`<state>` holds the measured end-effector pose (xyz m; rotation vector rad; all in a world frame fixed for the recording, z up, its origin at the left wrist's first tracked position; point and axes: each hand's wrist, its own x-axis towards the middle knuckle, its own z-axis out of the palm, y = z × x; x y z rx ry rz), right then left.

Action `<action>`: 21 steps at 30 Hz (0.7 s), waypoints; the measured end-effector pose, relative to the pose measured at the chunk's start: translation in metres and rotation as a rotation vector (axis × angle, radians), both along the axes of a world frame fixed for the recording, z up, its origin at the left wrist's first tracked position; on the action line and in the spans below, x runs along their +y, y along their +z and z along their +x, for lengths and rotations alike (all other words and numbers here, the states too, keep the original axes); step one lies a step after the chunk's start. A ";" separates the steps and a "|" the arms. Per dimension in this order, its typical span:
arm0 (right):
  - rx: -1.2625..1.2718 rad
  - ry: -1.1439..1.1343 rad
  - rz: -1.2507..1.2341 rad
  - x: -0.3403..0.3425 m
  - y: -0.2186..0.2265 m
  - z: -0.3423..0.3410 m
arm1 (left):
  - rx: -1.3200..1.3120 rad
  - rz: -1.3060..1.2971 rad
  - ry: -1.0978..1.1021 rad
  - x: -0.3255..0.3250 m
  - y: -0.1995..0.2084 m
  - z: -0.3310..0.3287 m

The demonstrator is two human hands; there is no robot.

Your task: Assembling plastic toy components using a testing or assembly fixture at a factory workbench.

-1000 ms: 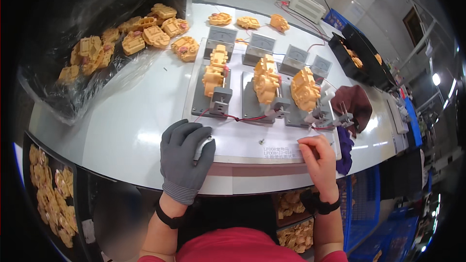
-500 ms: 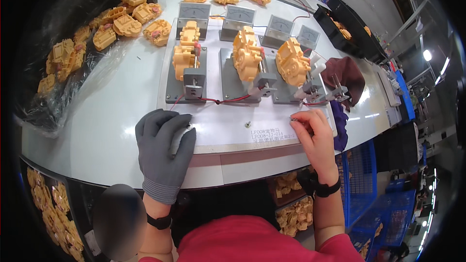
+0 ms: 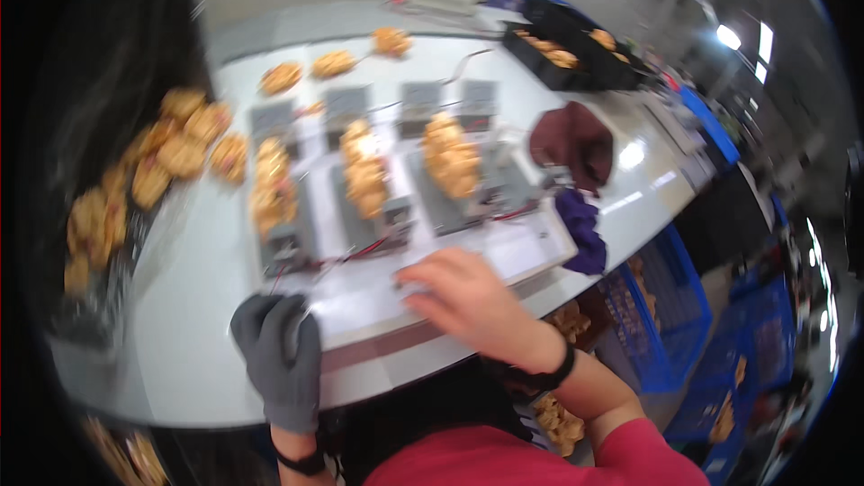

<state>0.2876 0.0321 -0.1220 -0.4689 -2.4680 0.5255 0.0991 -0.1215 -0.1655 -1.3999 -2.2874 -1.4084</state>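
My left hand (image 3: 281, 355), in a grey glove, is at the front left edge of a white board (image 3: 346, 319). Its thumb and forefinger close around a small toggle switch there, mostly hidden and blurred. Bare, my right hand (image 3: 463, 292) reaches across the front of the board, thumb and forefinger pinched at the middle toggle switch (image 3: 401, 284). Behind the hands, grey fixtures hold three orange-yellow plastic gear housings: a left one (image 3: 274, 187), a middle one (image 3: 364, 171) and a right one (image 3: 452, 160). Red and black wires (image 3: 364, 252) run along the fixtures' front.
Grey panel meters (image 3: 346, 106) stand behind the fixtures. Loose housings (image 3: 184, 151) are heaped on black plastic at left, and three more lie at the back. Black bins (image 3: 558, 67), a maroon cloth (image 3: 571, 139) and a purple cloth (image 3: 580, 229) are at right; blue crates (image 3: 670, 342) stand below.
My right hand has moved left from the right-hand switch to the middle one. My left hand stays at the left switch. The whole view has tilted and shifted, with blur.
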 end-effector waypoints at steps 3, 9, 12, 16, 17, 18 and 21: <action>0.106 0.010 0.044 0.006 -0.026 -0.019 | -0.040 -0.030 -0.013 -0.005 -0.010 -0.003; 0.239 -0.057 0.001 0.002 -0.039 -0.023 | -0.136 -0.056 -0.049 -0.002 -0.019 -0.014; 0.247 -0.092 0.015 0.009 -0.041 -0.015 | 0.240 0.010 -0.090 0.009 0.007 0.004; 0.286 -0.095 0.031 0.011 -0.050 -0.024 | 0.208 -0.012 -0.121 0.007 0.010 0.001; 0.294 -0.064 0.012 0.011 -0.051 -0.026 | 0.185 -0.011 -0.111 0.007 0.012 0.003; 0.302 -0.031 -0.010 0.009 -0.051 -0.029 | 0.189 -0.010 -0.137 0.006 0.013 0.003; 0.292 -0.056 0.001 0.010 -0.051 -0.030 | 0.207 -0.011 -0.097 0.007 0.011 0.004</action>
